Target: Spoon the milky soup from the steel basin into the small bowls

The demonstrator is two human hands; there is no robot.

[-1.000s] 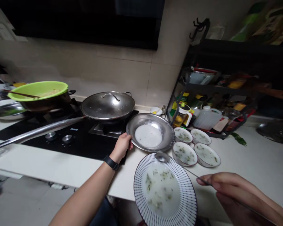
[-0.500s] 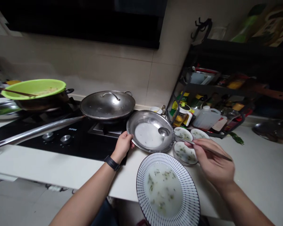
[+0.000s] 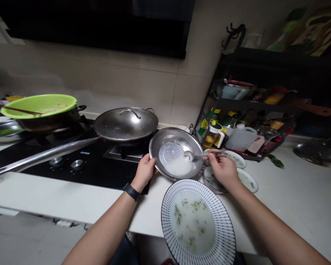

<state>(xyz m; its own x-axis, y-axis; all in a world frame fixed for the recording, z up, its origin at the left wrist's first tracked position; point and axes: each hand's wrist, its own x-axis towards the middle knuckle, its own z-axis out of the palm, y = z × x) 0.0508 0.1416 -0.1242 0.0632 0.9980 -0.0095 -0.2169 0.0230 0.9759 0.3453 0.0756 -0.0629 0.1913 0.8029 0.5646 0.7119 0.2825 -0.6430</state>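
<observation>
Landmark: steel basin (image 3: 176, 137), held tilted just right of the wok, over the counter (image 3: 292, 206).

Left hand (image 3: 145, 171): at basin's near-left rim, fingers clamped on it.

Right hand (image 3: 222, 170): right of basin, fingers together, pinched on handle of metal spoon (image 3: 189, 155); spoon bowl sits inside basin.

Done so far: milky liquid (image 3: 179, 166) pooled at basin's low side, w/ part of floor bare; looks like some transfer done, judged from this alone.

Left to do: blue-striped plate (image 3: 182, 187), touching-close in front of basin, holds milky liquid w/ green flecks (image 3: 193, 222). Two small plates (image 3: 246, 181) right of basin show similar residue; partly hidden by right hand.

Other: wok lid (image 3: 126, 123) behind basin; green bowl (image 3: 38, 105) far left of it, w/ chopsticks on top.
</observation>
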